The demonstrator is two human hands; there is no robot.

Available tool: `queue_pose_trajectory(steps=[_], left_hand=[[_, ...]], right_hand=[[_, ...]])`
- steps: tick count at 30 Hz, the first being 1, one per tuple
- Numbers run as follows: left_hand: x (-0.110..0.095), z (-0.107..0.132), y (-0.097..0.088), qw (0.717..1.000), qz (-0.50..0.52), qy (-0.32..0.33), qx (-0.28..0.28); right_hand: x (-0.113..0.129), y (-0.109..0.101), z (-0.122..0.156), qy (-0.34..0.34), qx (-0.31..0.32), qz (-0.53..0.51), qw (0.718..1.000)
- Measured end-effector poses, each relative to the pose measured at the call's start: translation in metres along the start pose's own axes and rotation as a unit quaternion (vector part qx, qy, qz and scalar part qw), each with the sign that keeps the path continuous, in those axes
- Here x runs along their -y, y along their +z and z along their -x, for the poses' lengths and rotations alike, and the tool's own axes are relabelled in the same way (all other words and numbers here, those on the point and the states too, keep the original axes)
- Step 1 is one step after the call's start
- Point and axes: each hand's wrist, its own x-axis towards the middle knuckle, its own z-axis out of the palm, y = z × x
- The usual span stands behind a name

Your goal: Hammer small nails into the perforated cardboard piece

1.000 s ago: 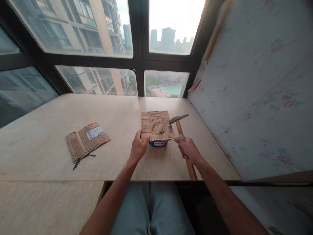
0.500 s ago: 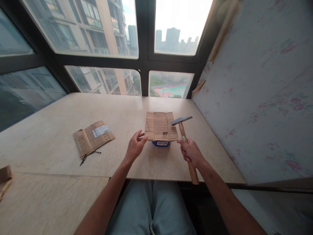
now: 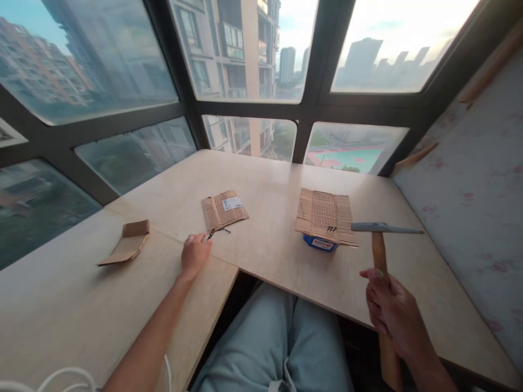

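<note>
My right hand point(image 3: 394, 310) is closed round the wooden handle of a hammer point(image 3: 379, 247), its metal head up and lying crosswise. My left hand point(image 3: 196, 255) is at the small dark nails point(image 3: 211, 234) on the table, fingers bent and close together. Its fingertips meet the near end of the nails, and what lies between them is hidden. Just beyond is a folded brown cardboard packet point(image 3: 216, 212) with a white label. On the right, a corrugated cardboard sheet point(image 3: 324, 209) rests on a blue container point(image 3: 321, 243). Several dark nails point(image 3: 331, 228) stick up from the sheet near its front edge.
A bent cardboard piece point(image 3: 128, 245) lies on the table at left. White cable point(image 3: 67, 373) loops at the lower left. The table's front edge point(image 3: 278, 288) runs before my legs. Windows point(image 3: 245, 49) stand behind, and a flowered wall point(image 3: 461, 207) bounds the right.
My left hand has left the cardboard sheet's edge and gone left to the loose nails. The right hand has drawn away from the sheet with the hammer. My view has turned left.
</note>
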Motion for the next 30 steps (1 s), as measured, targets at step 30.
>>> queue_pose_trajectory(steps=[30], left_hand=[[0.009,-0.008,-0.008,0.961,0.239,-0.13,-0.04]], right_hand=[[-0.03,0.022,0.088,0.072,-0.003,-0.023,0.997]])
